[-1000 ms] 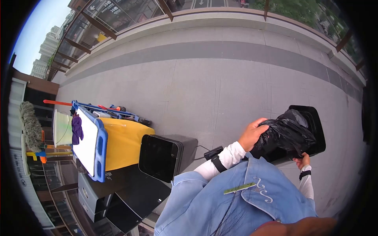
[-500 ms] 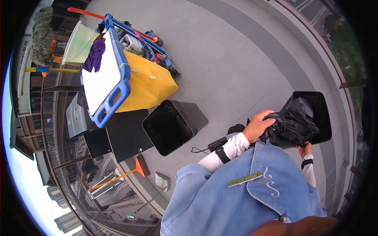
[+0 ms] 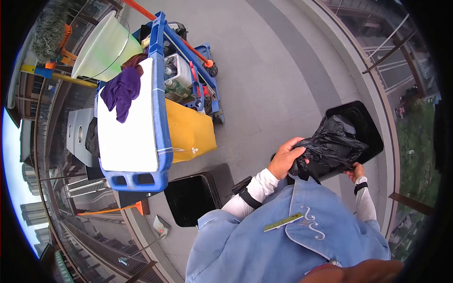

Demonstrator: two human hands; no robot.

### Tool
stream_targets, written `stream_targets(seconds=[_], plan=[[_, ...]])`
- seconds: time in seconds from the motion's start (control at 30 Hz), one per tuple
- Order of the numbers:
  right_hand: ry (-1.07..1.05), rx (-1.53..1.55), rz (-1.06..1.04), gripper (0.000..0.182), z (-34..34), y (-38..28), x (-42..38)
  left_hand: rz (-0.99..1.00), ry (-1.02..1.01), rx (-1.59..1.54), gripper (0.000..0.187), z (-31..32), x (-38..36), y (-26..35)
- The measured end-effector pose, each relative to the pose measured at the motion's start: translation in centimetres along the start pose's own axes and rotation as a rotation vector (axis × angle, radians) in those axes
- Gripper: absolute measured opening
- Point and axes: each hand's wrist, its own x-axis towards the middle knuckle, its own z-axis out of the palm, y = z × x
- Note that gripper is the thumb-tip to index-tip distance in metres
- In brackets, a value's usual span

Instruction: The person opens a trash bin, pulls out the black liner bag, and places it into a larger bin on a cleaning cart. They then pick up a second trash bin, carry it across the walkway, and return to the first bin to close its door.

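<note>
A thin black trash bag (image 3: pixel 336 141), crumpled and bunched, lies partly over the mouth of a black bin (image 3: pixel 369 127) on the right. My left hand (image 3: pixel 284 159) grips the gathered near end of this bag, fingers wrapped round the plastic. At the bin's near rim, the fingers of my right hand (image 3: pixel 356 172) are closed on the lower edge of the bag; part of the grip is hidden. Some of the bin's inside shows dark beyond the bag.
To the left stands a blue cleaning cart (image 3: pixel 163 141) with a yellow bag (image 3: pixel 191 132), a purple cloth (image 3: pixel 121 93) and a pale bucket (image 3: pixel 106 47). A second black bin (image 3: pixel 192 200) is beside it. A broom (image 3: pixel 141 206) and dustpan (image 3: pixel 161 227) lie by the glass railing.
The view has turned and shifted, so the cart looks nearer and the bins sit differently in frame. Both hands keep their hold on the black bag, which has barely changed shape.
</note>
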Motion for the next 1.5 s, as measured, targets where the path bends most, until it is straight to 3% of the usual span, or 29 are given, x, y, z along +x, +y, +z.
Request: stream_targets(seconds=[0.43, 0.7, 0.83, 0.93, 0.97, 1.13, 1.2, 1.27, 1.3, 1.5], plan=[[-0.300, -0.316, -0.180, 0.029, 36.1, -35.2, 9.7, 0.521, 0.399, -0.110, 0.023, -7.1, 19.3, 25.4], [-0.421, -0.601, -0.310, 0.027, 58.9, -47.9, 13.0, 0.714, 0.626, -0.101, 0.028, -11.3, 25.4, 36.1], [-0.432, -0.682, -0.374, 0.029, 69.1, -51.5, 15.4, 0.724, 0.636, -0.094, 0.027, -15.6, 28.1, 40.2], [-0.558, -0.794, -0.335, 0.032, 76.2, -54.3, 16.2, 0.722, 0.687, -0.076, 0.025, -19.3, 30.2, 43.7], [-0.477, -0.775, -0.390, 0.031, 78.4, -54.2, 17.1, 0.713, 0.721, -0.093, 0.024, -20.1, 30.9, 45.0], [-0.518, -0.847, -0.351, 0.032, 85.3, -54.6, 20.1, 0.658, 0.856, -0.049, 0.022, -22.6, 33.2, 50.3], [-0.638, -0.886, -0.303, 0.032, 86.4, -54.2, 22.0, 0.675, 0.943, -0.095, 0.022, -23.0, 33.8, 52.1], [-0.574, -0.929, -0.252, 0.031, 86.6, -56.4, 19.8, 0.745, 1.027, -0.158, 0.021, -22.7, 35.0, 54.3], [-0.571, -0.933, -0.326, 0.032, 86.3, -55.9, 21.1, 0.777, 1.044, -0.175, 0.021, -22.6, 35.7, 55.0], [-0.647, -1.043, -0.092, 0.041, 83.7, -58.6, 24.5, 0.945, 1.180, -0.226, 0.019, -21.1, 40.3, 57.9]])
